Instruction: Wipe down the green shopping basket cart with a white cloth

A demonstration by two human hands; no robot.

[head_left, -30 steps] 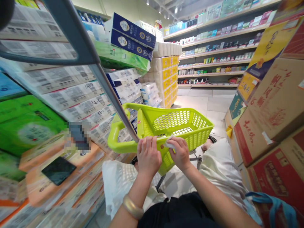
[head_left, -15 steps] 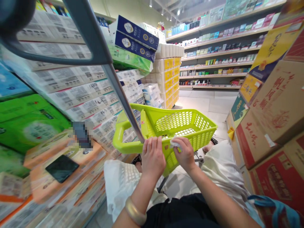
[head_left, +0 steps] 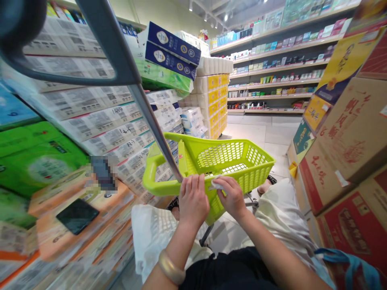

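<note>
A lime-green plastic shopping cart point(head_left: 256, 177) stands sideways in front of my knees, its basket walls pierced with holes. Over its near rim, beside the foot of a grey metal pole point(head_left: 152, 121), my left hand point(head_left: 193, 201) is closed, fingers hooked over the edge. My right hand point(head_left: 231, 196) pinches a small white wipe point(head_left: 216, 184) and presses it against the same rim, a little right of my left hand. Part of the wipe is hidden under the fingers. The pole rises to a dark grey handle point(head_left: 87, 78) at upper left.
Stacked paper packs point(head_left: 99, 100) line the left. A black tablet-like device point(head_left: 78, 216) lies on orange packs point(head_left: 45, 237). Cardboard cartons point(head_left: 353, 129) are piled on the right. Shelves of small goods point(head_left: 278, 64) fill the back wall beyond the tiled floor point(head_left: 256, 129).
My right hand has slid slightly left along the rim with the wipe, closer to my left hand. My left hand keeps its hold on the rim.
</note>
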